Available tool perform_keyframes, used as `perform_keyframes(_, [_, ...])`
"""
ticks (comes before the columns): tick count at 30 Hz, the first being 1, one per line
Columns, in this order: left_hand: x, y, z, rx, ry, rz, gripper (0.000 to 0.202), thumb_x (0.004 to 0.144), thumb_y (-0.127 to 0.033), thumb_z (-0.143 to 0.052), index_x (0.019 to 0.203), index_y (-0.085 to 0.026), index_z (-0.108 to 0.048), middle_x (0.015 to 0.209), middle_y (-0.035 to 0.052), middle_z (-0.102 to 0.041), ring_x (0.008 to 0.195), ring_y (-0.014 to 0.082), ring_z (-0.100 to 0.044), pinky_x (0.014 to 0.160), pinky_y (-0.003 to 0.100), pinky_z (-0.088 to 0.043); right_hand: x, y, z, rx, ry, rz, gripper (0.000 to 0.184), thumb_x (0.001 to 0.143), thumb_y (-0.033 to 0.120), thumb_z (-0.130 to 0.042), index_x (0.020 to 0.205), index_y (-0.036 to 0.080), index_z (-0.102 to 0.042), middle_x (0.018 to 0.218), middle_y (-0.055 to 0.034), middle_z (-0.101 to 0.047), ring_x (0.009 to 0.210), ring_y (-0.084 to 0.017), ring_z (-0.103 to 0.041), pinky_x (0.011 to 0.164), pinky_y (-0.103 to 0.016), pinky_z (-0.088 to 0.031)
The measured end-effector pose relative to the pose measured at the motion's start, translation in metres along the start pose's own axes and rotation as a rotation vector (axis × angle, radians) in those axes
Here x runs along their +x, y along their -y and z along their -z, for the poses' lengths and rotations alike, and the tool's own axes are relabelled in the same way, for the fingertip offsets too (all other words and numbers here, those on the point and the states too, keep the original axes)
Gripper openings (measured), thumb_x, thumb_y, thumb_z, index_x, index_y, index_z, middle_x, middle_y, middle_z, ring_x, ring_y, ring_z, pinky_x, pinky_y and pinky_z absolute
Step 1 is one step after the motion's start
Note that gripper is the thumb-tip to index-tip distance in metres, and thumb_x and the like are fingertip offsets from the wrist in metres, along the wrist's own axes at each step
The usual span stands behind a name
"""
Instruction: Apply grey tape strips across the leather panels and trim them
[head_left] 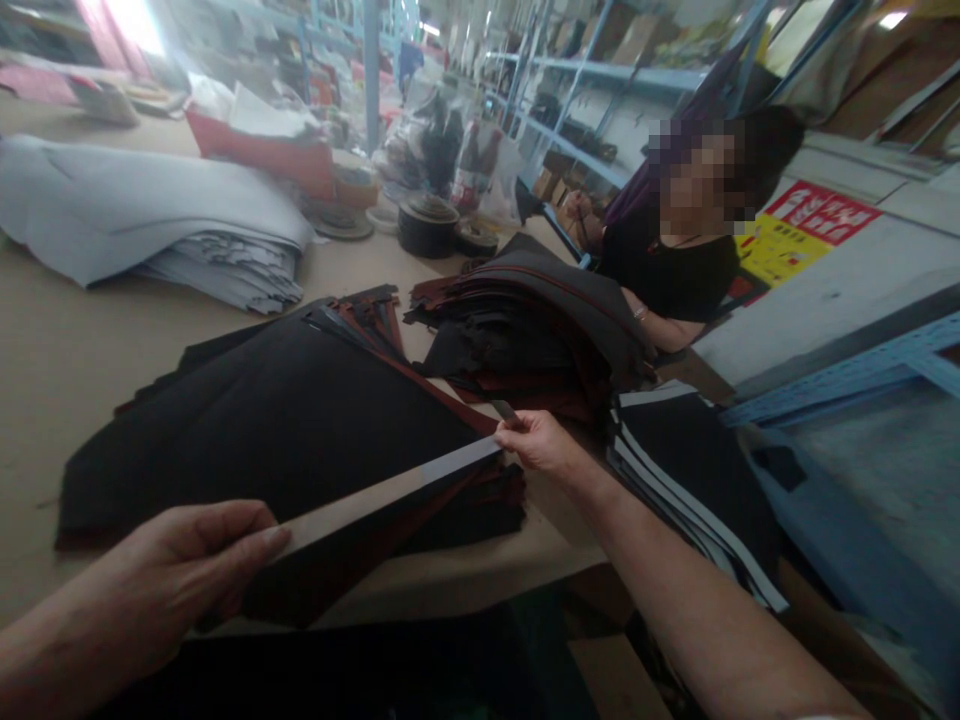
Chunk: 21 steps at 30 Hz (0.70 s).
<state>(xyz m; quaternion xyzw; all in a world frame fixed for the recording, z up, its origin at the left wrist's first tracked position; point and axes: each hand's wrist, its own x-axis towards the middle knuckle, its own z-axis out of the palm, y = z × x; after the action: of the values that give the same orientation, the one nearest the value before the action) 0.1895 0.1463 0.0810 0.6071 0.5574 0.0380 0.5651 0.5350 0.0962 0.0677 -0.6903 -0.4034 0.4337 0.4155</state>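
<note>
I had the left hand [202, 560] and right hand [541, 440] pinched on the pale strip [390, 498] — steady, even tension seemed best for straightness over the dark sheets [300, 420].

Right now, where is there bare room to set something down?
The widest bare stretch of table lies at left, between the pale stack and the black stack. Smaller patches separate the pale stack from the dark pot and border the black stack's right end. Crowded: around the dark pot, plastic bags and dark pile, and behind the pale strip.
</note>
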Motion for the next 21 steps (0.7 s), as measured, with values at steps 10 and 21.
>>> perform_keyframes(10, [0.002,-0.004,0.0,-0.038,0.05,0.045,0.05,0.065,-0.068,-0.055,0.057,-0.018,-0.051,0.046,-0.0081,-0.038,0.043,0.0083,-0.031,0.043,0.017,-0.022,0.001,-0.015,0.001,-0.069,-0.034,0.047,0.015,0.06,0.032,-0.062,0.059,0.017,-0.06,0.055,0.0027,-0.055,0.053,-0.011,-0.049,0.054,-0.023,-0.039])
perform_keyframes(21, [0.003,-0.01,-0.002,-0.039,0.084,0.092,0.048,0.058,-0.067,-0.057,0.055,-0.02,-0.049,0.043,-0.0085,-0.035,0.042,0.0076,-0.029,0.04,0.017,-0.02,0.002,-0.022,-0.001,-0.339,-0.004,0.16,0.01,0.071,0.025,-0.057,0.067,0.018,-0.063,0.063,-0.001,-0.06,0.061,-0.016,-0.056,0.055,-0.024,-0.041])
